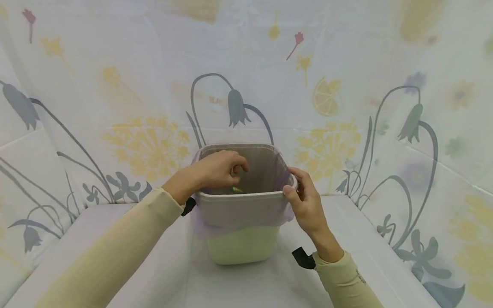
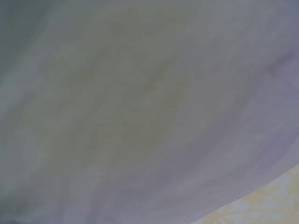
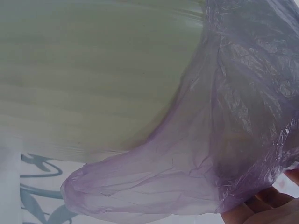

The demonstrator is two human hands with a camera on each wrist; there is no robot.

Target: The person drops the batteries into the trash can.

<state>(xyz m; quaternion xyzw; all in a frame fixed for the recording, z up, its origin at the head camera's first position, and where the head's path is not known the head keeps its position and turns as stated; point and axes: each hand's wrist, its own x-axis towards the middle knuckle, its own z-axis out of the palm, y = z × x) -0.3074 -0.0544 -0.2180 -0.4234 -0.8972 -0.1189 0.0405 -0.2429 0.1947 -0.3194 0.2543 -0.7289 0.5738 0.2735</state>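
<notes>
A pale green trash bin point(image 1: 242, 246) stands upright, lined with a thin purple trash bag point(image 1: 239, 214) folded down over its rim. My left hand point(image 1: 221, 169) reaches over the bin's mouth from the left, fingers loosely bent, with nothing visible between them. My right hand point(image 1: 308, 201) grips the bag-covered rim at the right corner, thumb toward the front and fingers along the outer side. In the right wrist view, the bag point(image 3: 177, 172) hangs loose off the bin wall point(image 3: 93, 79), beside fingertips at the lower right. Blurred bag film point(image 2: 140, 116) fills most of the left wrist view.
A small, bright, coloured spot point(image 1: 236, 189) shows inside the bin, too small to identify. The bin stands on a white-covered table point(image 1: 154, 265). Behind and at both sides hangs a flower-printed sheet point(image 1: 246, 55). Black wrist mounts point(image 1: 303, 258) stick out from the sleeves.
</notes>
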